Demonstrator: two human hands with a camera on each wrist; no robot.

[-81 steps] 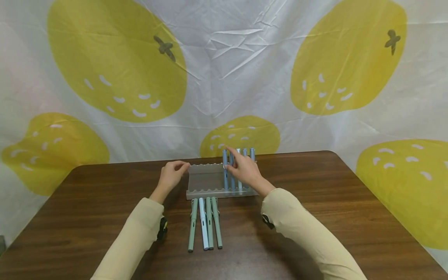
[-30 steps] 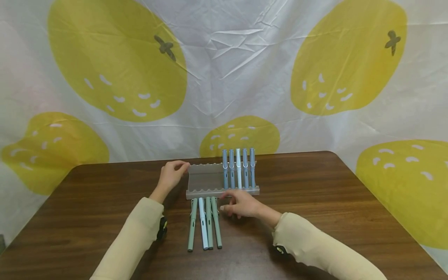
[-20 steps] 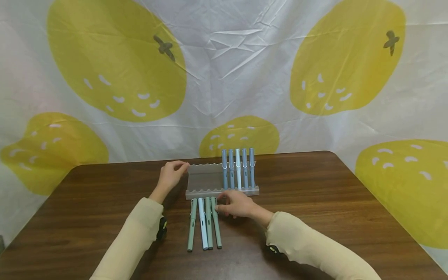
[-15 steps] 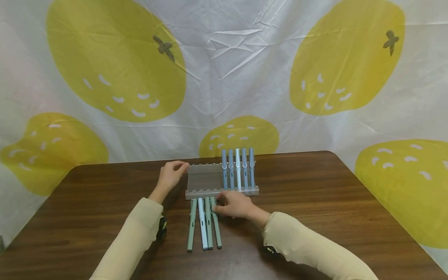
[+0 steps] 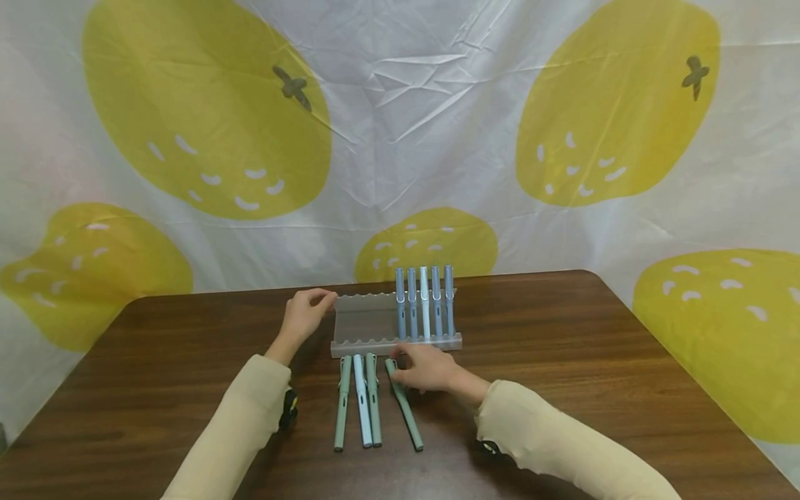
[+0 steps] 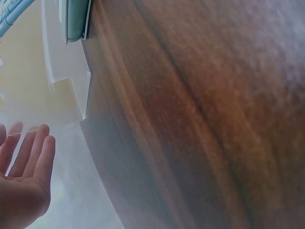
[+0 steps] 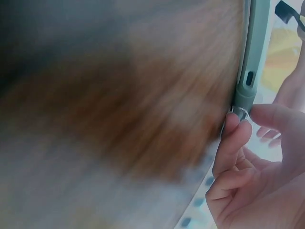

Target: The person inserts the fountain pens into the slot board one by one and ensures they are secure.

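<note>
My right hand (image 5: 431,368) pinches a green pen (image 5: 409,420) by its cap, between thumb and fingers. In the right wrist view that pen (image 7: 256,43) stretches away from the fingertips. On the table it lies slantwise, apart from the other loose pens. A clear plastic pen rack (image 5: 362,325) stands at the back, its top left corner pinched by my left hand (image 5: 304,316). In its right half several blue pens (image 5: 401,312) and a pale pen (image 5: 426,309) lean side by side. The left half shows bare notches.
In front of the rack, a green pen (image 5: 342,410), a pale blue pen (image 5: 361,406) and another green pen (image 5: 373,410) lie on the brown wooden table (image 5: 550,333). A lemon-print cloth (image 5: 425,139) hangs behind the table.
From the rack, my right hand has come down to the loose pens and taken hold of the rightmost green one. That pen's lower end has swung right, away from the others. My left hand stays put.
</note>
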